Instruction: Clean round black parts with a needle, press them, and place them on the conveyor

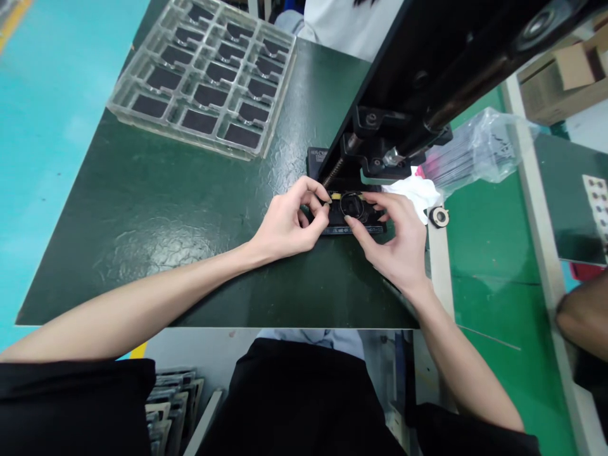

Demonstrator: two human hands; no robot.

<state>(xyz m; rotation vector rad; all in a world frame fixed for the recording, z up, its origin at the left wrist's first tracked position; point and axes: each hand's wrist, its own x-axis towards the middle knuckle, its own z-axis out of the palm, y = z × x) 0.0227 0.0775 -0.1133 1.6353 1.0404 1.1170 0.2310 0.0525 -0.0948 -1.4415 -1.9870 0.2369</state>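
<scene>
Left fingers: pinched nearly closed on a gold strip.
Right fingers: spread around a black ring, touching its edge.
Ring: on a black fixture, on the green tabletop, beneath a press arm.

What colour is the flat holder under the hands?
The holder is black, best seen in the head view.

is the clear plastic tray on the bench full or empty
Full: the clear moulded plastic tray shows a flat black piece in every visible compartment.

Bright, even light (edges strongly bowed outward).
</scene>
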